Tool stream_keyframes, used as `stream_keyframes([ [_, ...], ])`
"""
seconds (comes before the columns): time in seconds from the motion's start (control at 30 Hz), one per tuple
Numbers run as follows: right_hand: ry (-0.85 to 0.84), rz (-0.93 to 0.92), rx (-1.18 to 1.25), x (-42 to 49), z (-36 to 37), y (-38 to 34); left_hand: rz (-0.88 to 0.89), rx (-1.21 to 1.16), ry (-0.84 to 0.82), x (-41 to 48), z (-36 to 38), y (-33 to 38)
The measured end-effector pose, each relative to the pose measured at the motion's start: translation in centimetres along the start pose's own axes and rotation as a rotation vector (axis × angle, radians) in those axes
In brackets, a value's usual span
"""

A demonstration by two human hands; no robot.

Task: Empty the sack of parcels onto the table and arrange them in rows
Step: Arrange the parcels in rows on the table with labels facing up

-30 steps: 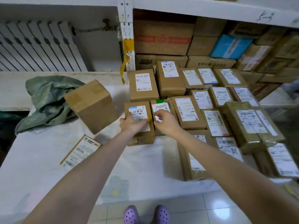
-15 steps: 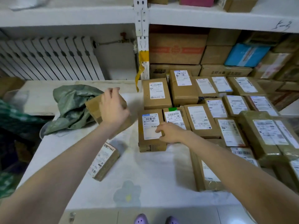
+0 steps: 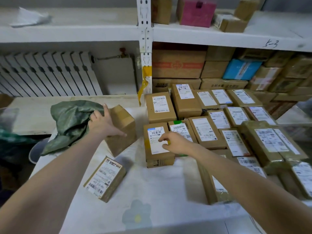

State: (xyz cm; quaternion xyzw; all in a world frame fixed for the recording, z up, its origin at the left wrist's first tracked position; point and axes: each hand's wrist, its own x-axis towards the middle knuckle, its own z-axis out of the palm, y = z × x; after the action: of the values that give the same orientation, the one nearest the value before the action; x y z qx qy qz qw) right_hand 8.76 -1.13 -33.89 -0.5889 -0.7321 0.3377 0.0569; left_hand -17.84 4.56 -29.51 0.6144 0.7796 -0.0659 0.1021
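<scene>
rows of parcels are set on the tabletop's right; the sack is left, one box between, another box nearer.

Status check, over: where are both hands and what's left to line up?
Left hand gripping plain box beside empty sack. Right hand resting on front-row parcel. Loose labelled parcel unsorted; path clear.

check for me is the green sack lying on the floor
No, the green sack lies crumpled on the table, beside the plain box that the left hand grips.
</scene>
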Motion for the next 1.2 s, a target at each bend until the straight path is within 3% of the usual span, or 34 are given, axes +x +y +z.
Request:
stream_keyframes([
  [0.17,0.001,0.008,0.067,-0.3,1.0,-2.0,0.061,0.101,0.038,-1.3,0.3,0.1],
  [0.27,0.031,0.016,0.081,-0.6,1.2,-2.6,0.087,0.016,0.093,-2.6,1.4,0.6],
  [0.47,0.191,0.002,0.110,-1.0,1.9,-4.8,-0.204,-0.648,0.110,-3.9,-2.7,-1.1],
  [0.63,0.265,-0.148,0.075,-1.7,0.0,-9.1,-0.168,-1.160,-0.083,-6.1,-7.3,-3.0],
  [0.77,0.241,-0.254,-0.260,-3.0,-2.8,-11.0,-0.118,-1.161,-0.326,-9.5,-9.1,-4.0],
  [1.0,0.009,-0.183,-0.289,-7.8,-6.6,-8.6,-0.105,-1.129,-0.426,-14.3,-7.9,-2.2],
  [1.1,-0.007,-0.123,-0.128,-10.3,-5.8,-6.1,-0.064,-1.095,-0.441,-16.0,-7.0,-0.6],
  [1.2,-0.124,-0.041,0.363,-13.0,-5.4,-2.5,-0.033,-1.320,-0.431,-17.4,-5.8,1.0],
])
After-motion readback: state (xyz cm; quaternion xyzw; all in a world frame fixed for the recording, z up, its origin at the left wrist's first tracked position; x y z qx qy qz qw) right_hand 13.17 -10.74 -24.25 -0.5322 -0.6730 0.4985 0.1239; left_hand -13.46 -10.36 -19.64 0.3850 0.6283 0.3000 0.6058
